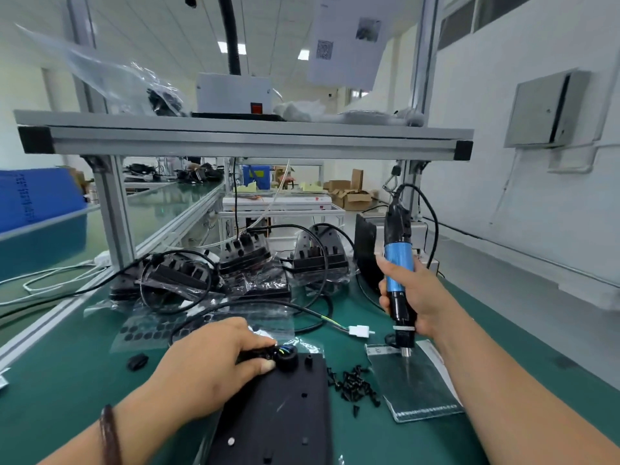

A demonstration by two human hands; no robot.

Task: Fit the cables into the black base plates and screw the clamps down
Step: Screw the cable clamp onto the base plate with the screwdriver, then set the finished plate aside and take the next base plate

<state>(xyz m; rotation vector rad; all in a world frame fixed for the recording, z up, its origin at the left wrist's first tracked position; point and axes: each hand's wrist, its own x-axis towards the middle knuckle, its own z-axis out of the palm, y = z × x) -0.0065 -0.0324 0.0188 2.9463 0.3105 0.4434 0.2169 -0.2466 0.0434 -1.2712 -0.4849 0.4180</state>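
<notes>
- Black base plate: flat, matte, rectangular, with small holes and short studs. It lies on the green bench mat at the near centre.
- Round black collar: sits at the plate's 12 o'clock edge, with coloured wire ends showing inside it.
- Left hand: lies over the plate's 10 o'clock corner, thumb and fingers pinching the cable end against the collar.
- Black cable: smooth round jacket, looping away at 12 o'clock. A white plastic connector lies on the mat at 1 o'clock.
- Black screws: loose heap just beside the plate's 3 o'clock edge.
- Clear plastic pouch: glossy, flat, beyond the screws at 3 o'clock.
- Right hand: fingers wrapped round the electric screwdriver, which has a blue barrel and black ends and is held upright. Its bit points down at the pouch; contact cannot be told.
- Bagged black assemblies: ribbed, crinkled film wrap, stacked at 12 o'clock, well apart.
- Sheet of round black pads: in a clear sleeve at 10 o'clock.
- Small black part: lies alone at 9 o'clock.
</notes>
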